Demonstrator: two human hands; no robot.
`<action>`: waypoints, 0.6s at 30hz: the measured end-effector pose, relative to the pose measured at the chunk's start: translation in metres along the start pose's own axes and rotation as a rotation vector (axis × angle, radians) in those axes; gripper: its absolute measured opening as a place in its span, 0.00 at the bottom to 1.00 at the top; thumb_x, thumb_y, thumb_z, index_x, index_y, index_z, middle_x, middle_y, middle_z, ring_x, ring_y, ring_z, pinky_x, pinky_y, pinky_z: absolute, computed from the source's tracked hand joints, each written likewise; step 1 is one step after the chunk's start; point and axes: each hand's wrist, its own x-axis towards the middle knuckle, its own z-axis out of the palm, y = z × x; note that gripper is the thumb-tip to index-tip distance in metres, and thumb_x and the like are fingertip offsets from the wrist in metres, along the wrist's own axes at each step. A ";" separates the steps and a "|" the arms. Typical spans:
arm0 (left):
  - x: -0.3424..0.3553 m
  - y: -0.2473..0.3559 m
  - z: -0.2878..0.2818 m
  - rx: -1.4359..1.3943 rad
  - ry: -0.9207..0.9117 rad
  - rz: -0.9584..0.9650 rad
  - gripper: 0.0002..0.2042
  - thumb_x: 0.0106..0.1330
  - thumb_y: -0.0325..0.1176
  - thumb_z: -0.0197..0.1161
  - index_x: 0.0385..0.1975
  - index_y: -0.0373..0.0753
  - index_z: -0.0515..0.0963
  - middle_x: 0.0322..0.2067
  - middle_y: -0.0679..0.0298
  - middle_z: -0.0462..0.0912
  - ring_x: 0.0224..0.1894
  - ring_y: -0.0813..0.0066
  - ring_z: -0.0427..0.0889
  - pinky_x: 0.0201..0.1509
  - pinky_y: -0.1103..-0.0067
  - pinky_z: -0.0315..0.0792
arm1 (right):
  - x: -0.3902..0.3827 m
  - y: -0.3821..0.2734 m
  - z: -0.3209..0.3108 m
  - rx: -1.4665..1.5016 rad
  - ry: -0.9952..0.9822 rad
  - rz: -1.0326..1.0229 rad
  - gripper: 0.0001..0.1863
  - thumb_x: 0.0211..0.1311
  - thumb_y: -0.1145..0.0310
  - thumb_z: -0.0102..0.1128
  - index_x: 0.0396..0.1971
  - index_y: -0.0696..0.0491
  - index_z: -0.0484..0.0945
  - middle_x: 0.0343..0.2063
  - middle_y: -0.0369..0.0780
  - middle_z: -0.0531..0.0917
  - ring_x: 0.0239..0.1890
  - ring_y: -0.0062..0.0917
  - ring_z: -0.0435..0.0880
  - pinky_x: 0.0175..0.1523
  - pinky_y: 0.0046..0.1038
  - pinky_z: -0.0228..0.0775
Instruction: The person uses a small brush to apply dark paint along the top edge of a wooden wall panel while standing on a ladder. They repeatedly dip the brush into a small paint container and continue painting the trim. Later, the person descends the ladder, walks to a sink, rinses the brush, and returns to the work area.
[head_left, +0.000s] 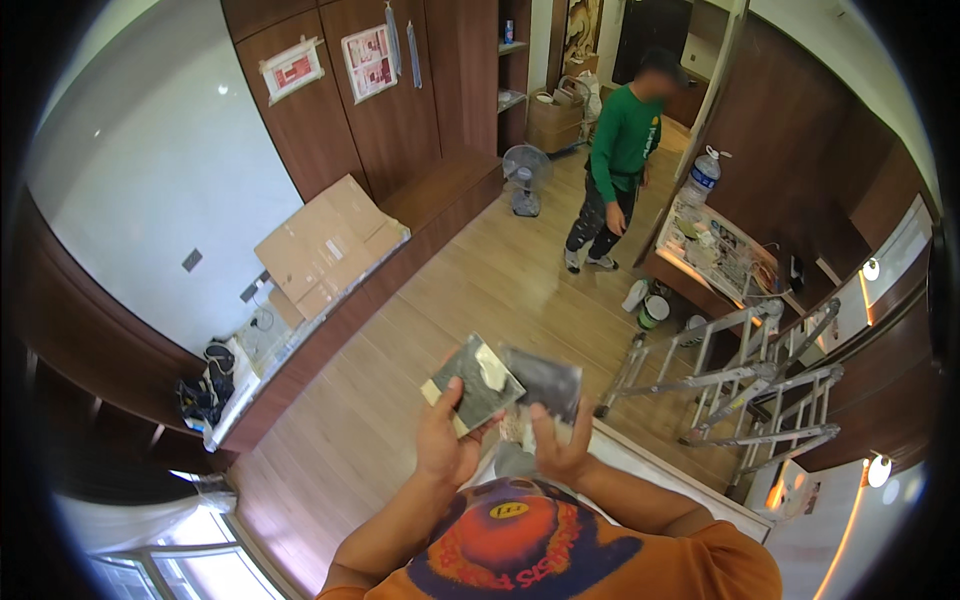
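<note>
In front of my chest, my left hand (446, 442) grips a flat, square-bladed putty scraper (466, 400), thumb on top. A lump of white putty (491, 368) sits on its grey blade, and a pale strip runs along its left edge. My right hand (564, 446) holds a second putty scraper (552, 378), dark and blurred, with its thumb over the lower edge. The two blades lie side by side, close together at their inner edges; whether they touch, I cannot tell.
A person in green (622, 150) stands ahead on the wood floor. Aluminium stepladders (740, 380) and a bucket (653, 312) are at the right, beside a cluttered counter (715, 255). A fan (525, 180) stands farther off. Cardboard (325, 245) rests on a low bench at the left.
</note>
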 end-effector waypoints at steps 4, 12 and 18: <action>0.083 0.000 0.035 0.065 -0.015 -0.066 0.23 0.78 0.39 0.53 0.71 0.49 0.66 0.54 0.67 0.82 0.49 0.73 0.85 0.42 0.76 0.85 | 0.092 0.067 -0.007 -0.307 -0.282 -0.104 0.28 0.66 0.80 0.57 0.67 0.57 0.66 0.56 0.53 0.79 0.51 0.45 0.84 0.57 0.34 0.76; 0.228 -0.005 0.066 0.176 0.040 -0.148 0.22 0.78 0.39 0.53 0.71 0.51 0.67 0.56 0.67 0.81 0.50 0.72 0.85 0.40 0.76 0.84 | 0.171 0.146 -0.039 0.016 -0.068 0.187 0.25 0.69 0.77 0.57 0.65 0.57 0.67 0.48 0.49 0.81 0.42 0.36 0.84 0.51 0.34 0.77; 0.313 -0.043 0.072 0.285 -0.174 -0.400 0.22 0.79 0.39 0.52 0.72 0.52 0.66 0.56 0.67 0.81 0.49 0.72 0.85 0.38 0.76 0.84 | 0.170 0.229 -0.057 -0.494 -0.088 0.211 0.34 0.63 0.81 0.56 0.70 0.52 0.64 0.64 0.51 0.74 0.65 0.48 0.74 0.66 0.42 0.70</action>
